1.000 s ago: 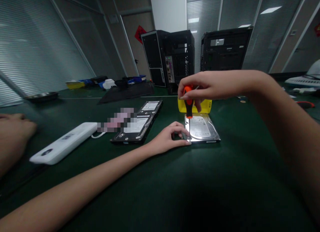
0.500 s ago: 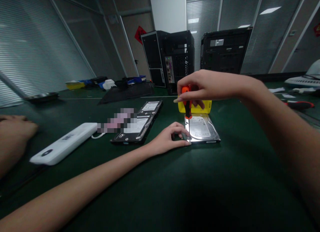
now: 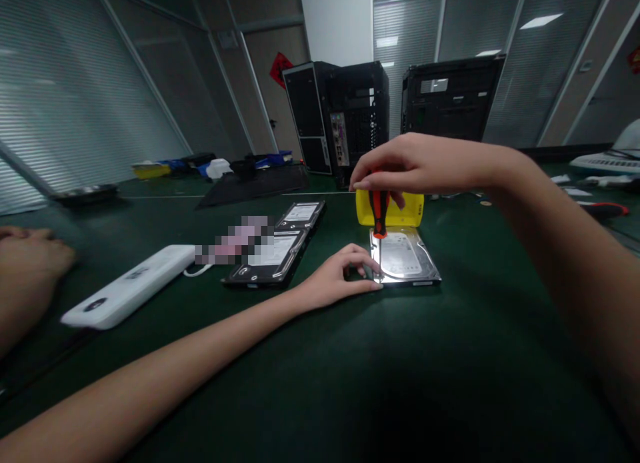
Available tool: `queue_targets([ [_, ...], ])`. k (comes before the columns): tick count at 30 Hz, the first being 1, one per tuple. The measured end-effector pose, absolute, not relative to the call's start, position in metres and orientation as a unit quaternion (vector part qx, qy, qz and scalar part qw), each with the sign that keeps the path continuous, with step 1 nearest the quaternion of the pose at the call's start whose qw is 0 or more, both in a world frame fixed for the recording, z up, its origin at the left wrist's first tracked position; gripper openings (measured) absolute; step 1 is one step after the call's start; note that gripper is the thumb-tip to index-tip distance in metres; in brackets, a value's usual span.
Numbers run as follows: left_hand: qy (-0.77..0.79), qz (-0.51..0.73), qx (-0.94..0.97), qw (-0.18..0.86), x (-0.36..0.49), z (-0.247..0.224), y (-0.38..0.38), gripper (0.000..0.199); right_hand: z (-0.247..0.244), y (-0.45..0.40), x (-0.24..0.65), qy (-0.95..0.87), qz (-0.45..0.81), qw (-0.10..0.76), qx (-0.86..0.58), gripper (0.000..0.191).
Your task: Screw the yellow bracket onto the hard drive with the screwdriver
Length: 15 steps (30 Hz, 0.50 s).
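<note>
A silver hard drive [image 3: 403,256] lies flat on the dark green table. My left hand [image 3: 345,273] grips its left edge near the front corner, thumb and fingers closed on it. Above the drive, my right hand [image 3: 393,166] is wrapped round the top of a red-and-black screwdriver [image 3: 381,213]. The screwdriver stands nearly upright, its shaft reaching down to the drive's front left corner by my left fingertips. Behind the drive is a yellow bin [image 3: 413,210], partly covered by the right hand and the handle.
Two more hard drives [image 3: 273,256] lie left of my left hand, beside a white power strip [image 3: 130,286]. Another person's hand [image 3: 37,260] rests at the far left. Black computer cases [image 3: 357,116] stand behind. Tools with red handles [image 3: 607,210] lie at the right.
My right hand has risen slightly and its grip on the screwdriver has shifted, showing more of the handle below. The handle leans a little differently. My left hand and the drive have stayed put.
</note>
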<state>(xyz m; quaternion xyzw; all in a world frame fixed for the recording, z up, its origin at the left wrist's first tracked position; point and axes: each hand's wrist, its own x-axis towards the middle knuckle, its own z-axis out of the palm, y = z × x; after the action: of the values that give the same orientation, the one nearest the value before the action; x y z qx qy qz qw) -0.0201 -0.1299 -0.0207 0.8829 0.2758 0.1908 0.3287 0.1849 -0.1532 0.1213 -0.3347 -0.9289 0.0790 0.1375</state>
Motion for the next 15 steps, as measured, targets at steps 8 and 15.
queue_targets([
  [8, 0.285, 0.196, 0.884, 0.315, -0.0191, -0.0177, -0.1342, 0.026, 0.1192, -0.1514, 0.1775, -0.923, 0.088, 0.131, -0.352, 0.039],
  [15, 0.286, 0.192, 0.882, 0.322, -0.0193, -0.0192, -0.1323, 0.027, 0.1180, -0.1540, 0.1803, -0.909, 0.155, 0.130, -0.364, 0.044],
])
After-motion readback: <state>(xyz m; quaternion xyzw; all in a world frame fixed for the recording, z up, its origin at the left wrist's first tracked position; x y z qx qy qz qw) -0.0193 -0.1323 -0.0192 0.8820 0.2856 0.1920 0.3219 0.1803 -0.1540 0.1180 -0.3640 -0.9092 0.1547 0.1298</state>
